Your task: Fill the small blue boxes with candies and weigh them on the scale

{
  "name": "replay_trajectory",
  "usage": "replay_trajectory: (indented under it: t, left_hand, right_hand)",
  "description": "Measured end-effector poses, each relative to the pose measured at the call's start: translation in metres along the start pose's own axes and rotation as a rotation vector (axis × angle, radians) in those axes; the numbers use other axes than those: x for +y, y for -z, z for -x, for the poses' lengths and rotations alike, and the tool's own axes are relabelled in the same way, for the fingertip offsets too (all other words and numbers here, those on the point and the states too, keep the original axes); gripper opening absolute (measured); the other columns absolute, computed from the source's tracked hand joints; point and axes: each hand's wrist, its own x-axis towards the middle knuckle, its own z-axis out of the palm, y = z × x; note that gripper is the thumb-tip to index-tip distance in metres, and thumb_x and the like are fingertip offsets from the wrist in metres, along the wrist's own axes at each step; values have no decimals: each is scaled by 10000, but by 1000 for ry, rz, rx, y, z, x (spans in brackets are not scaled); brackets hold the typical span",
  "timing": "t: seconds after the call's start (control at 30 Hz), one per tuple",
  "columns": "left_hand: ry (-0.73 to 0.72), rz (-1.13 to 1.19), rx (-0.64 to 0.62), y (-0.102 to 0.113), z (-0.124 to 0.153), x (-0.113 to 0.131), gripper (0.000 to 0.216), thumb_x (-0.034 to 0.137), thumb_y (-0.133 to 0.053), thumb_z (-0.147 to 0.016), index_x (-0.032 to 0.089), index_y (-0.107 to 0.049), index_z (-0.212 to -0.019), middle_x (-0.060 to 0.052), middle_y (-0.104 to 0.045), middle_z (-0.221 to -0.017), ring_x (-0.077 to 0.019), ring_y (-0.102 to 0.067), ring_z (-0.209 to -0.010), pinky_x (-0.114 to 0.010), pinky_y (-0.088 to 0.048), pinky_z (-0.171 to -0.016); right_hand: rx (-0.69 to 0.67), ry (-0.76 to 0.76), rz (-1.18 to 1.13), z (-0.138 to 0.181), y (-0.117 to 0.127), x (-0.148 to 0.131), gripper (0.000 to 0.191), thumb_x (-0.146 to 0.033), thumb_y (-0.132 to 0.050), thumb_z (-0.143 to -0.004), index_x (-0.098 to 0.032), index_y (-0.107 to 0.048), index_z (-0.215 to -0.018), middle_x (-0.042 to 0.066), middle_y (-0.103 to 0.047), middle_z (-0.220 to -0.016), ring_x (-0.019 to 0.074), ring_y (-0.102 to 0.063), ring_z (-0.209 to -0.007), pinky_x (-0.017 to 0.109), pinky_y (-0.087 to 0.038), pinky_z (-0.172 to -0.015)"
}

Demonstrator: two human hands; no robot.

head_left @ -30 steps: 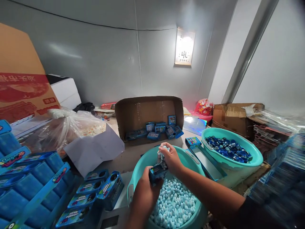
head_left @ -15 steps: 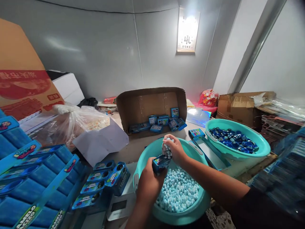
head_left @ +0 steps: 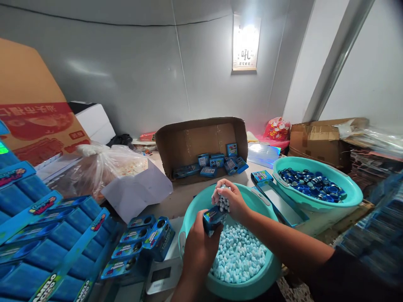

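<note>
My left hand [head_left: 198, 247] grips a small blue tin [head_left: 212, 217] over a teal basin [head_left: 252, 287] full of pale blue and white candies [head_left: 239, 256]. My right hand [head_left: 231, 201] is cupped around a handful of the same candies [head_left: 223, 202], held right at the tin's top edge. Both hands hover above the basin's far half.
A second teal basin [head_left: 315, 205] of dark blue caps stands to the right, a blue tray [head_left: 280, 205] beside it. An open cardboard box [head_left: 201, 142] holds several blue tins. More tins [head_left: 147, 237] and blue display packs [head_left: 40, 239] lie at left, with a scale [head_left: 163, 272].
The hands stay together over the basin with little motion. The view has shifted slightly, so everything sits a bit lower and further right in the picture.
</note>
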Motion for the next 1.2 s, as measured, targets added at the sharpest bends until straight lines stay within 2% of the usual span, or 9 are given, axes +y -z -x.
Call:
replay_trajectory:
  t: [0.1, 0.2, 0.33, 0.43, 0.5, 0.77, 1.0, 1.2]
  left_hand:
    - [1, -12, -16, 0, 2, 4, 407, 340, -660, -806, 255, -535, -1184, -32, -709, -1031, -225, -670, -928, -285, -461, -756]
    - [-9, -84, -34, -1, 3, 9, 342, 333, -641, -827, 237, -518, -1131, -52, -708, -985, -251, -668, -917, -297, -443, -724]
    - [2, -9, -88, -3, 4, 12, 342, 350, -628, -827, 231, -505, -1124, -61, -703, -969, -252, -670, -868, -307, -452, -705]
    - [-87, -46, -17, -4, 4, 12, 393, 351, -618, -825, 231, -508, -1183, -89, -692, -1057, -283, -654, -988, -341, -461, -785]
    - [-112, 2, -8, -4, 2, 11, 394, 341, -614, -823, 223, -512, -1185, -86, -694, -1057, -277, -654, -988, -347, -464, -807]
    - [-64, 278, -135, -2, -5, 7, 434, 346, -690, -726, 192, -558, -1110, -53, -708, -949, -248, -657, -861, -348, -488, -765]
    - [-46, 297, -59, -3, -5, 4, 410, 309, -696, -712, 203, -581, -1091, -34, -701, -913, -240, -653, -826, -359, -488, -774]
    - [-43, 332, -114, -3, -6, 2, 480, 396, -715, -703, 188, -567, -1109, -52, -705, -942, -269, -664, -866, -390, -514, -794]
  right_hand:
    - [-14, 45, -1, 4, -1, -2, 125, -288, -629, -762, -212, -546, -816, -52, -549, -544, 144, -545, -563, 266, -436, -609]
    - [5, 41, 21, 6, -1, -2, 138, -297, -640, -748, -214, -548, -808, -56, -538, -534, 139, -523, -533, 259, -426, -573]
    - [12, 46, 50, 5, 2, -1, 146, -304, -647, -735, -210, -552, -794, -56, -533, -522, 135, -508, -508, 256, -422, -550]
    - [12, 75, 32, 2, 4, -1, 120, -286, -644, -750, -210, -562, -795, -55, -539, -525, 141, -537, -526, 263, -445, -578]
    - [14, 83, -10, 0, 4, -2, 105, -277, -637, -765, -213, -562, -801, -55, -550, -528, 146, -559, -540, 264, -455, -593]
    - [-16, 33, -106, 0, 5, -4, 112, -265, -646, -782, -207, -559, -825, -56, -562, -533, 143, -571, -520, 242, -439, -549]
    - [-83, 34, -8, 3, 3, -3, 137, -291, -658, -760, -206, -562, -810, -58, -563, -529, 139, -555, -499, 254, -450, -540]
    - [-64, 11, -1, 3, 4, -6, 171, -353, -647, -775, -225, -534, -789, -72, -534, -495, 134, -507, -444, 255, -433, -494]
